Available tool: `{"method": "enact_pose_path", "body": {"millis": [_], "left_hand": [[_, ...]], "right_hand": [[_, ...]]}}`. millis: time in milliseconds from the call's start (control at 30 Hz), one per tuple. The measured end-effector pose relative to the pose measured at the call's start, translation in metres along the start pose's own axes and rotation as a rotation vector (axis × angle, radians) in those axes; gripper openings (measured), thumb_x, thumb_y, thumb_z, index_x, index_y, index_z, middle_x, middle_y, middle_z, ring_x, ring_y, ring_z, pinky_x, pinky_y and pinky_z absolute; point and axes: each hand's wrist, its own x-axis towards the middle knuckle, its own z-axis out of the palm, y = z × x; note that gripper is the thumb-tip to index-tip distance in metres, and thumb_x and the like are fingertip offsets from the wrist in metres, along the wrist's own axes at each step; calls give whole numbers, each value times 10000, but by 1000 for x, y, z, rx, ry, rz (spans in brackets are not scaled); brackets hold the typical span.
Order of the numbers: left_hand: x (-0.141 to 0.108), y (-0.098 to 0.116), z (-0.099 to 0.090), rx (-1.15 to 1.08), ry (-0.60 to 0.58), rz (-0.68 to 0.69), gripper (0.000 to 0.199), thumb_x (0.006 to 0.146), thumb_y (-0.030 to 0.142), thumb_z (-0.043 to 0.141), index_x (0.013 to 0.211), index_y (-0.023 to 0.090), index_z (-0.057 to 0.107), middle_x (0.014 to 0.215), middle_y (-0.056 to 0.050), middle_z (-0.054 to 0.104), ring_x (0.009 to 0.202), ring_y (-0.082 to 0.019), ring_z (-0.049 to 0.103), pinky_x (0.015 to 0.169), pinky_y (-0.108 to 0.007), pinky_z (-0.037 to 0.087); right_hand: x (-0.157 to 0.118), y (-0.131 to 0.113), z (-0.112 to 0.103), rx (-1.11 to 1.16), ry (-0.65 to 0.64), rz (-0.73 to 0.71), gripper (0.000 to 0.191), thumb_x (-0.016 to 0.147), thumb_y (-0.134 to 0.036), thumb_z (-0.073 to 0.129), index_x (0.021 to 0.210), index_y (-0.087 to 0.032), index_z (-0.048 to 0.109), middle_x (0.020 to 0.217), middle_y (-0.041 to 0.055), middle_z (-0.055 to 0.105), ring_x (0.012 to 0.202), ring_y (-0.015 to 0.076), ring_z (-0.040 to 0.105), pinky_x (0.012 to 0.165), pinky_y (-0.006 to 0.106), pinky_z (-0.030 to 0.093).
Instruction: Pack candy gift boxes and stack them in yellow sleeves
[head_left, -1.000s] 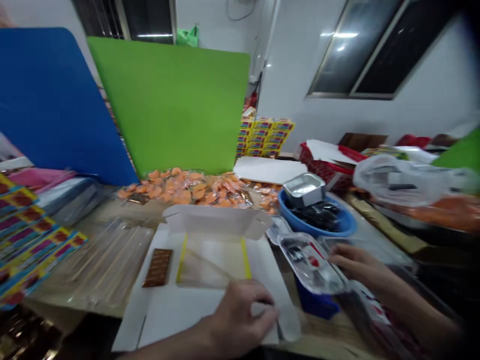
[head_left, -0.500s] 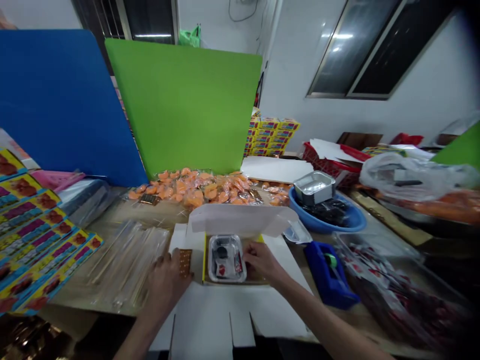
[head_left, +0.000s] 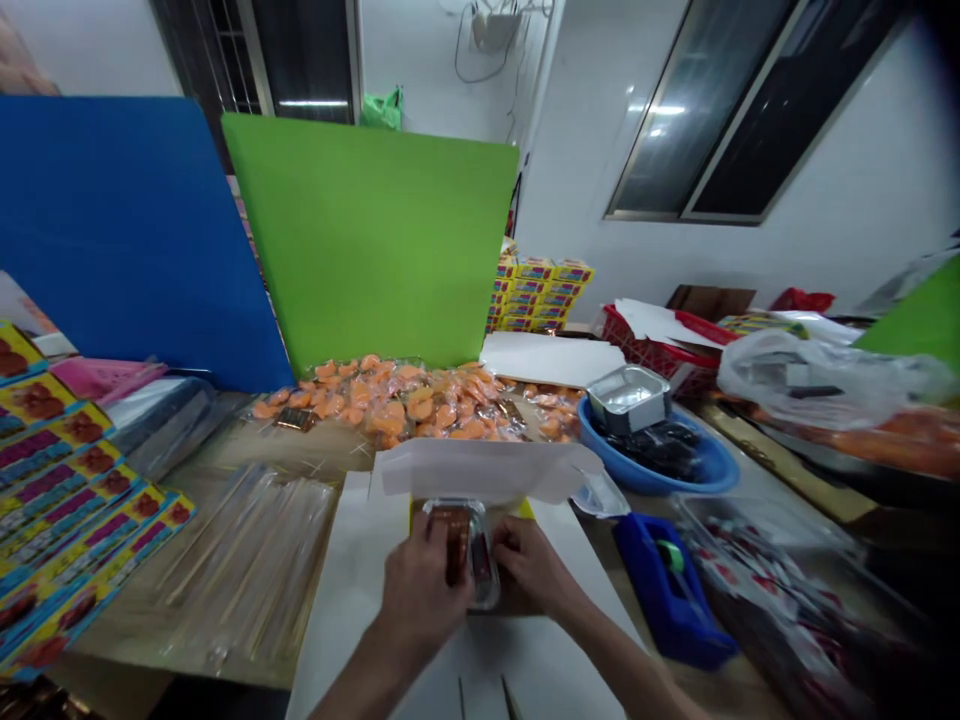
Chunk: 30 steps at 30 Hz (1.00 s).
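Observation:
My hands meet over an open white cardboard box, whose raised lid flap stands behind them. My left hand grips a clear plastic tray from the left, its fingers over a brown segmented bar. The bar lies against the tray, which looks tilted. My right hand presses the tray's right edge. The hands hide most of the tray's contents and the box floor, though a strip of yellow shows behind them.
To the right stand a blue tape dispenser and a blue basin holding a foil tray. A pile of orange sachets lies behind the box. Sticks in clear sleeves lie to its left, beside colourful printed cards.
The brown bar has moved from the box floor to the clear tray. My hands have closed together on the tray, which now looks tilted instead of lying flat in the box.

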Motion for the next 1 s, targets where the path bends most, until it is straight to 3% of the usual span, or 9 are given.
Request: {"method": "enact_pose_path", "body": {"millis": [167, 267, 367, 433, 533, 600, 700, 833, 1000], "left_hand": [[0, -5, 25, 42, -32, 105, 252, 743, 272, 551, 968, 209, 643, 1013, -121, 647, 920, -268, 617, 805, -375, 500], [-12, -32, 7, -140, 250, 240, 155, 807, 300, 500, 860, 273, 643, 845, -80, 674, 805, -214, 631, 730, -323, 526], [3, -64, -31, -197, 605, 152, 118, 821, 298, 490, 817, 322, 605, 770, 3, 668, 688, -185, 625, 636, -307, 524], [39, -81, -53, -168, 651, 35, 126, 812, 327, 490, 725, 296, 577, 653, 33, 620, 584, -175, 583, 554, -304, 493], [119, -92, -64, -79, 579, -42, 175, 814, 282, 454, 671, 242, 546, 662, 3, 610, 653, -190, 589, 623, -313, 490], [175, -87, -53, 35, 446, 73, 137, 765, 245, 542, 885, 218, 601, 956, -54, 664, 937, -248, 603, 830, -346, 478], [238, -69, -25, 222, 130, 190, 653, 672, 257, 654, 1289, 185, 453, 1349, -146, 473, 1258, -328, 416, 1003, -396, 374], [282, -52, 6, 335, -48, 139, 828, 572, 163, 700, 1344, 141, 401, 1301, -243, 493, 1201, -417, 455, 944, -499, 390], [304, -59, 19, 387, -92, 154, 607, 656, -3, 533, 1250, 112, 488, 1062, -196, 654, 1006, -326, 602, 858, -436, 440]], "right_hand": [[-14, -1, -5, -86, -55, -67, 84, 645, -158, 468, 580, -194, 507, 541, -9, 567, 534, 146, 526, 498, 232, 358], [-28, 2, -29, 17, -47, -61, 186, 752, -302, 490, 609, -201, 551, 548, 9, 582, 515, 158, 541, 491, 247, 393], [-30, 10, -76, 175, 250, -18, 256, 759, -452, 541, 715, -213, 621, 557, 14, 569, 492, 162, 523, 464, 255, 399], [-16, 14, -108, 174, 558, -15, 261, 746, -478, 580, 733, -223, 631, 566, 15, 561, 524, 163, 510, 487, 257, 392], [30, 14, -137, 181, 704, -42, 261, 737, -471, 596, 719, -213, 630, 580, 13, 560, 549, 157, 491, 512, 256, 378], [70, 9, -139, 189, 634, -87, 274, 729, -460, 589, 653, -196, 602, 549, 3, 531, 529, 146, 472, 504, 253, 368], [133, 1, -124, 103, 458, -161, 280, 744, -425, 545, 600, -184, 549, 538, -8, 500, 526, 138, 465, 505, 248, 364], [205, -1, -106, -170, 337, -225, 194, 754, -315, 490, 638, -172, 552, 632, 20, 565, 634, 160, 517, 578, 254, 392], [272, 4, -99, -259, 267, -207, 229, 733, -235, 528, 921, -145, 623, 896, 88, 657, 793, 202, 578, 674, 279, 427]]}}
